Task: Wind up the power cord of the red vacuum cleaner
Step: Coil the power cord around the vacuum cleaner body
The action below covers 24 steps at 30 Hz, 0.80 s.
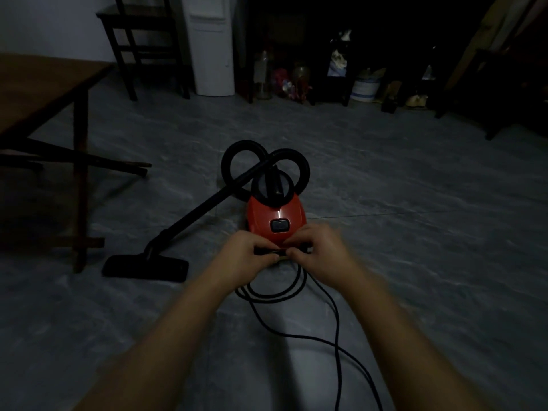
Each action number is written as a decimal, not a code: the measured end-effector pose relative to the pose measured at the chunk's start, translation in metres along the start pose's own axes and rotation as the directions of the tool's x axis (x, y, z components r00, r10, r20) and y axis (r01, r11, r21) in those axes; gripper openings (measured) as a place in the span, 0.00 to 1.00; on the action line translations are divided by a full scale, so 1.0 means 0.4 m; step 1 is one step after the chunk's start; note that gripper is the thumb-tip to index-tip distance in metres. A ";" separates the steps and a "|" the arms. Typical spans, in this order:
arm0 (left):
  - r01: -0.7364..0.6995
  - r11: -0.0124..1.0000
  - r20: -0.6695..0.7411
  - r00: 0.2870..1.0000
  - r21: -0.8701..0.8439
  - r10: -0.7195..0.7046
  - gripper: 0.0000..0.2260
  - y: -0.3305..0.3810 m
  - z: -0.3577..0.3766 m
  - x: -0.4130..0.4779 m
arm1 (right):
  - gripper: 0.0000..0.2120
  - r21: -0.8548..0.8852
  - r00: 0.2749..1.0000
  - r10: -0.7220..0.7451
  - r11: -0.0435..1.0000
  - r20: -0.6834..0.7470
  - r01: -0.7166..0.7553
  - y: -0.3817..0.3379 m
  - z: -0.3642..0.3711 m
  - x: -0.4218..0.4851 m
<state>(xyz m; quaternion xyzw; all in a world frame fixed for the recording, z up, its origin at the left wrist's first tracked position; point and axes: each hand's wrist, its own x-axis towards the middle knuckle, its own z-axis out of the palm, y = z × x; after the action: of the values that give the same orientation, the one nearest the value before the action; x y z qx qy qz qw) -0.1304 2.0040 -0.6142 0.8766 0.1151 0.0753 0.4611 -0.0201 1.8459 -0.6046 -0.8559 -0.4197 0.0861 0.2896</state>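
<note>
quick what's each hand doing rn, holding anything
Left hand: closed, gripping the power cord.
Right hand: closed, pinching the same cord, close to the red vacuum cleaner.

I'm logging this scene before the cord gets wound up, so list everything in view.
vacuum cleaner: one, red, floor centre
hose: one, black, looped behind the vacuum cleaner
wand with floor head: one, black, left of the vacuum cleaner
power cord: one, black, loose loops on floor nearest the person
table: one, brown, left
chair: one, dark, far left
jars: several, colour unclear, far back
left hand: one, pinching the power cord at the vacuum cleaner's near end
right hand: one, pinching the power cord beside it
</note>
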 end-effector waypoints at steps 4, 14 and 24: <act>-0.006 0.998 -0.029 1.000 -0.064 0.004 0.07 0.012 0.001 0.001 | 0.09 0.092 0.994 -0.032 0.995 0.101 0.023 -0.022 0.012 -0.005; 0.083 0.959 -0.174 0.976 -0.273 -0.134 0.07 0.004 -0.031 0.001 | 0.05 0.368 0.966 0.206 0.920 -0.158 -0.136 0.030 -0.035 -0.007; 0.025 0.884 -0.261 0.951 -0.467 -0.164 0.12 0.030 -0.017 0.005 | 0.06 0.535 0.931 0.335 0.818 -0.145 -0.211 0.040 -0.045 -0.007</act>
<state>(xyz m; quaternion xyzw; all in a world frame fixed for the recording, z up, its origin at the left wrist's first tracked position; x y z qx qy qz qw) -0.1283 2.0035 -0.6003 0.7154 0.2042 0.2066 0.6355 -0.0040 1.8284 -0.5992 -0.8037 -0.2170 0.1341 0.5375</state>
